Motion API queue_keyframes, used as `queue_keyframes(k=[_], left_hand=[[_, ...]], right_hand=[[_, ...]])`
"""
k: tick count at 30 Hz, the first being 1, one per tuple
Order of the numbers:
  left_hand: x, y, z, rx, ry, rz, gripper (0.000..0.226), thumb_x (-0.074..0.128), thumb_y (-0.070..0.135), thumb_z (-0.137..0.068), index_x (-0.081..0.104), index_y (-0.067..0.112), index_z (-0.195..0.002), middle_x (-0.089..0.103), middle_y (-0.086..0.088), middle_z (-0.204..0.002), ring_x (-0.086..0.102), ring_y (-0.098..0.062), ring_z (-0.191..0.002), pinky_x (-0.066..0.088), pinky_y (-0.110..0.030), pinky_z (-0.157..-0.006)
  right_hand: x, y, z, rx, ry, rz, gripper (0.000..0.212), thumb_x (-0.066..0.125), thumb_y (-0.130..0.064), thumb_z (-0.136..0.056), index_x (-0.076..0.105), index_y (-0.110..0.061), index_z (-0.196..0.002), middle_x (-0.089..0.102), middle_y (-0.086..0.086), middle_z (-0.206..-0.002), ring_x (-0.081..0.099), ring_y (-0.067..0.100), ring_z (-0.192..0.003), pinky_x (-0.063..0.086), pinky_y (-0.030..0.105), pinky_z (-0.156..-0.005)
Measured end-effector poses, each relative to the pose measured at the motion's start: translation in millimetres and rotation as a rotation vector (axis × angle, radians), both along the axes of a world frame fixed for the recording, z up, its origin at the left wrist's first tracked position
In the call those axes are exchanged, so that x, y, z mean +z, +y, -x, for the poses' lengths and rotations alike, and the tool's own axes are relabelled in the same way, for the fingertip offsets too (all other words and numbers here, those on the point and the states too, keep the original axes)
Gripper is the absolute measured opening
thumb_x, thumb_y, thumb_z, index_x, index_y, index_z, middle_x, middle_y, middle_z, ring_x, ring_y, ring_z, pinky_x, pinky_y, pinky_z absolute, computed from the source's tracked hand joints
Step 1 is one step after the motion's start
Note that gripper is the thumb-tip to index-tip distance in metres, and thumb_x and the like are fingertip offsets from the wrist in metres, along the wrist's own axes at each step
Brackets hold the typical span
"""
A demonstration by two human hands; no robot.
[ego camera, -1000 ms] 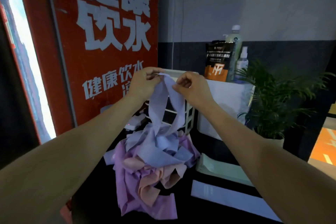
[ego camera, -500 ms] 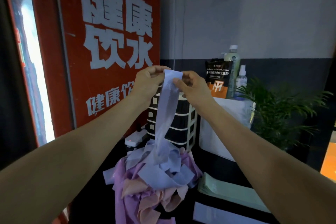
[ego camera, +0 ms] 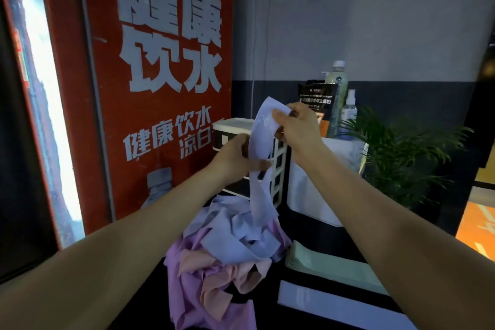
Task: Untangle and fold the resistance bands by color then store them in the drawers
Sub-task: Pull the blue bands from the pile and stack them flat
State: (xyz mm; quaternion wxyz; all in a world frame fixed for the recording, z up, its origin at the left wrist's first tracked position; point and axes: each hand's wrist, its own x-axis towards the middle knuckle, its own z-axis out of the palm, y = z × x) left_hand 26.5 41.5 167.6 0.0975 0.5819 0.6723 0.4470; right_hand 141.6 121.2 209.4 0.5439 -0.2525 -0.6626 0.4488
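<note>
— Since half a second earlier, our left hand [ego camera: 235,154] had dropped from the top of the pale lavender-blue flat elastic resistance band [ego camera: 261,147] to pinch it lower down, while our right hand [ego camera: 296,126] stayed high on its upper end.

— From the head camera, the only view we had, how were the fingers set?

— Both hands were closed on that band: right thumb and fingers clamped over the top end, left fingers curled round the strip further down. We judged the high grip was meant to lift the strip clear, and the low one to slide along and free it.

— And where did the band go?

— Its tail hung into the tangled heap of lavender, purple and peach bands [ego camera: 227,252] on the dark tabletop [ego camera: 150,300], just in front of the white-framed plastic drawer tower [ego camera: 277,166].

— What did we count?

— One band in hand; three colours in the heap, though the number of bands there was impossible to tell. To the right lay one folded mint-green stack [ego camera: 334,268] and one flat pale lavender strip [ego camera: 332,303], apparently sorted by colour. Nothing seemed stored yet; we couldn't see inside the drawers.
</note>
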Motion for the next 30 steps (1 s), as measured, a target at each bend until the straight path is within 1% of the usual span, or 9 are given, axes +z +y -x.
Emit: queue_keyframes(k=[4, 7, 9, 12, 15, 19, 22, 27, 30], left_hand=[[-36.2, 2.3, 0.4, 0.048, 0.247, 0.095, 0.014, 0.063, 0.01, -0.084, 0.053, 0.009, -0.074, 0.056, -0.007, -0.071, 0.053, -0.027, -0.075, 0.043, -0.026, -0.063], [-63.7, 0.7, 19.5, 0.202, 0.27, 0.145, 0.007, 0.06, 0.013, -0.085, 0.057, 0.01, -0.08, 0.059, -0.006, -0.078, 0.055, -0.023, -0.076, 0.042, -0.026, -0.065], [-78.6, -1.5, 32.9, 0.268, 0.141, 0.151, 0.01, 0.061, 0.017, -0.085, 0.063, 0.007, -0.087, 0.062, -0.008, -0.081, 0.058, -0.025, -0.077, 0.044, -0.029, -0.068], [-88.7, -7.9, 42.2, 0.26, -0.302, 0.098, 0.018, 0.061, 0.014, -0.087, 0.055, 0.01, -0.071, 0.054, -0.007, -0.071, 0.054, -0.026, -0.073, 0.041, -0.029, -0.066], [-86.3, -18.3, 34.7, 0.141, -0.635, 0.074, 0.014, 0.063, 0.01, -0.087, 0.052, 0.009, -0.079, 0.055, -0.007, -0.078, 0.055, -0.018, -0.072, 0.054, -0.031, -0.069], [-83.1, -26.4, 34.2, -0.093, -0.836, 0.047, 0.006, 0.057, 0.0, -0.087, 0.058, 0.006, -0.086, 0.067, -0.005, -0.07, 0.065, -0.01, -0.058, 0.05, -0.019, -0.049], [-89.0, -28.8, 40.4, -0.263, -0.82, 0.203, 0.015, 0.054, 0.01, -0.088, 0.07, 0.01, -0.087, 0.069, -0.005, -0.077, 0.064, -0.012, -0.067, 0.054, -0.021, -0.061], [-96.4, -33.9, 32.8, -0.342, -0.739, 0.337, 0.027, 0.069, 0.023, -0.068, 0.069, 0.014, -0.093, 0.071, 0.0, -0.086, 0.063, -0.012, -0.081, 0.054, -0.024, -0.076], [-101.1, -36.4, 29.0, -0.306, -0.481, 0.467, 0.017, 0.074, 0.017, -0.074, 0.06, 0.013, -0.084, 0.061, 0.001, -0.079, 0.058, -0.008, -0.075, 0.053, -0.018, -0.066]], right_hand=[[-7.2, 1.5, -10.5, -0.033, 0.013, 0.081, 0.015, 0.053, -0.008, -0.087, 0.045, -0.011, -0.075, 0.051, 0.014, -0.081, 0.051, 0.026, -0.076, 0.049, 0.039, -0.074], [-17.5, 2.7, -22.9, -0.089, 0.053, 0.143, 0.015, 0.052, -0.004, -0.087, 0.05, 0.01, -0.092, 0.054, 0.034, -0.094, 0.058, 0.044, -0.084, 0.053, 0.048, -0.085], [-24.6, 5.0, -33.2, -0.128, 0.081, 0.187, 0.022, 0.051, -0.002, -0.089, 0.05, 0.016, -0.102, 0.056, 0.033, -0.095, 0.059, 0.044, -0.091, 0.052, 0.053, -0.088], [-35.9, 12.7, -46.7, -0.218, 0.077, 0.258, 0.011, 0.05, -0.002, -0.088, 0.052, 0.005, -0.081, 0.052, 0.016, -0.076, 0.059, 0.036, -0.083, 0.054, 0.049, -0.083], [-49.2, 19.7, -55.5, -0.302, 0.037, 0.293, 0.021, 0.05, -0.002, -0.084, 0.045, -0.006, -0.064, 0.047, 0.011, -0.07, 0.053, 0.026, -0.07, 0.049, 0.058, -0.087], [-66.6, 26.0, -67.7, -0.345, 0.055, 0.339, 0.03, 0.052, 0.0, -0.084, 0.041, -0.007, -0.058, 0.045, 0.01, -0.066, 0.051, 0.024, -0.071, 0.05, 0.055, -0.088], [-78.3, 33.1, -78.2, -0.389, 0.109, 0.388, 0.024, 0.054, 0.002, -0.084, 0.045, 0.008, -0.062, 0.053, 0.024, -0.071, 0.06, 0.032, -0.083, 0.052, 0.052, -0.088], [-96.1, 42.9, -95.1, -0.428, 0.094, 0.442, 0.026, 0.055, 0.003, -0.08, 0.041, 0.0, -0.058, 0.044, 0.012, -0.068, 0.053, 0.026, -0.08, 0.054, 0.04, -0.073], [-102.8, 40.9, -100.4, -0.438, 0.103, 0.451, 0.012, 0.056, 0.003, -0.083, 0.053, 0.014, -0.08, 0.059, 0.029, -0.091, 0.059, 0.039, -0.103, 0.055, 0.04, -0.079]])
